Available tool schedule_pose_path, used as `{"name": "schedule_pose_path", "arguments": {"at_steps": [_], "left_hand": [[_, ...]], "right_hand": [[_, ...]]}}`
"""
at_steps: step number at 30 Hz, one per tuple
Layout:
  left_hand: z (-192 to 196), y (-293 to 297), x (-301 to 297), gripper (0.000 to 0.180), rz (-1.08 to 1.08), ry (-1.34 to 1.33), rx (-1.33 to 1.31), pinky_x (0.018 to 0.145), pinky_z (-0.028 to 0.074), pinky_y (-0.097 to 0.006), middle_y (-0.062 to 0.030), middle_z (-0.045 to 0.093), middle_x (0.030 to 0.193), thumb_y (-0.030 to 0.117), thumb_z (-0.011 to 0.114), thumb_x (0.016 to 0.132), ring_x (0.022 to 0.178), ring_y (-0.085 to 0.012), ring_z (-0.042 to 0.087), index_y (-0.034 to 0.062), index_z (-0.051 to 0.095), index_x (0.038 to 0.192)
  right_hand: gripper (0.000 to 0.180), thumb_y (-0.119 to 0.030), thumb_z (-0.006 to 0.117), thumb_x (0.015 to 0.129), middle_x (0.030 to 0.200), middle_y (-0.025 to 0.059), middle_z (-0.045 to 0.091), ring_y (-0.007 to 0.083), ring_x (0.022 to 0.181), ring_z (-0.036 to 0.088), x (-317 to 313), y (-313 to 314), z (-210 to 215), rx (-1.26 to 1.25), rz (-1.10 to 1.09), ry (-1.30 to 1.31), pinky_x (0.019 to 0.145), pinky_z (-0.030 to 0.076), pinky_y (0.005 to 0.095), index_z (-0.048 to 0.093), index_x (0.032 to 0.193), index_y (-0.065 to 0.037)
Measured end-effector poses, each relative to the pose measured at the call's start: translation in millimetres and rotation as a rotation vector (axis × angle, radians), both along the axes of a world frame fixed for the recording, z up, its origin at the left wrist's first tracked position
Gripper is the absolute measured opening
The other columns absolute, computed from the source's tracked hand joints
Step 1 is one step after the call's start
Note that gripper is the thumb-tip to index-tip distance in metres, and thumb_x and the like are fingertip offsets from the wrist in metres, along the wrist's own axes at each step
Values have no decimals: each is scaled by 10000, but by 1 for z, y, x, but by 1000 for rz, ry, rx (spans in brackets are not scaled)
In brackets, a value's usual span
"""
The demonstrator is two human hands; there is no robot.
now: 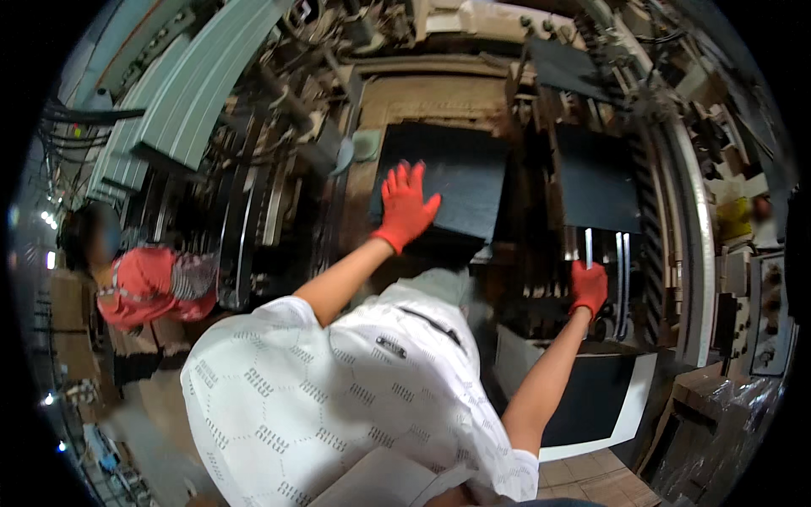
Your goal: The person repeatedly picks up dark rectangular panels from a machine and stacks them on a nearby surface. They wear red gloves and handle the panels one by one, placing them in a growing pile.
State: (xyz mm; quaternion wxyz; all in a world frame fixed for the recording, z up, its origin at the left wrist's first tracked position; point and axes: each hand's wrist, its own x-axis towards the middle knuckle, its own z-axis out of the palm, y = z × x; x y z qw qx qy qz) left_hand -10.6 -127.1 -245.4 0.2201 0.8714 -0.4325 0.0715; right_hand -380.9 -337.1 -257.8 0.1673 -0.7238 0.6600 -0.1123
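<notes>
My left hand [405,207], in a red glove, lies with fingers spread on the top of a stack of dark, flat panels [465,182]. Over to the right, my right hand [588,287], also gloved in red, looks curled beside the bright metal strips [623,270] of a machine. What its fingers hold, if anything, is hidden. Just beyond it, another dark panel [598,182] rests on the machine's rails, apart from the stack.
A further dark panel [566,68] sits at the far right. Pale green metal channels [198,93] stand at the left, near a co-worker in a red top [148,287]. A dark board with a white edge [629,406] lies near my right forearm. Wrapped cardboard [718,414] is at the lower right.
</notes>
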Motion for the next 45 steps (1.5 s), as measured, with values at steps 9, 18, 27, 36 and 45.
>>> {"name": "schedule_pose_path", "arguments": {"at_steps": [9,18,27,36,45], "left_hand": [[-21,24,5,900,200,236,229,1158,222,-684,-368,341,1532,564,703,865,1426,-545,300,97,348,1548],[-13,57,-12,714,526,710,-246,1113,368,-488,-216,495,1392,368,781,831,1317,-391,435,57,481,1399],[-58,56,-3,296,668,1658,-858,677,549,-395,-69,625,948,194,757,935,778,-220,606,126,562,1147],[-90,100,-2,205,630,2034,-740,555,537,-420,-95,614,759,225,585,991,647,-242,616,79,623,853],[-142,104,-1,630,-115,1384,-416,862,571,-418,-93,642,1202,91,837,734,1070,-274,632,118,619,1324]], "right_hand": [[379,-438,648,875,949,192,736,443,896,679,1,6,6,-75,30,15,747,523,547,759,942,-82],[428,-425,654,885,904,254,703,476,844,657,-8,-10,-7,22,70,23,689,483,554,714,915,-2],[348,-330,689,877,564,65,621,185,495,617,-40,-30,-49,30,32,-126,488,442,377,691,727,-16],[409,-359,642,886,583,160,599,315,544,598,-37,-23,-62,-290,152,-58,568,423,488,684,755,26],[668,-713,530,934,759,134,686,338,711,662,-49,-42,-69,-74,293,534,660,523,468,695,821,-75]]}}
